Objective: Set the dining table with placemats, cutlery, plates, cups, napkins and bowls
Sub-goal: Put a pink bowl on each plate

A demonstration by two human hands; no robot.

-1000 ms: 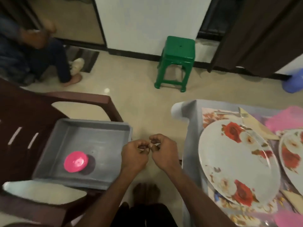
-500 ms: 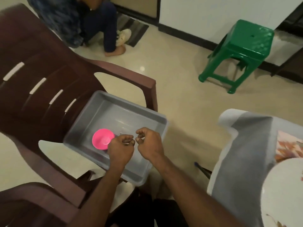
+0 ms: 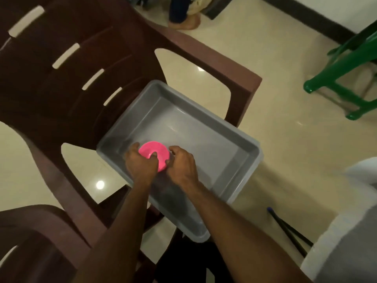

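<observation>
A small pink bowl sits inside a grey plastic tray that rests on the seat of a brown plastic chair. My left hand grips the bowl's near-left rim, with the thumb curled over the edge. My right hand presses against the bowl's right side, fingers bent around it. Besides the bowl and my hands, nothing else shows in the tray.
The dining table's grey-covered corner is at the lower right. A green plastic stool stands on the tiled floor at the upper right. Another person's foot is at the top. A second brown chair sits at the lower left.
My view has swung left from the table to the chair. Both hands moved from being held together in the air down into the tray and closed around the pink bowl.
</observation>
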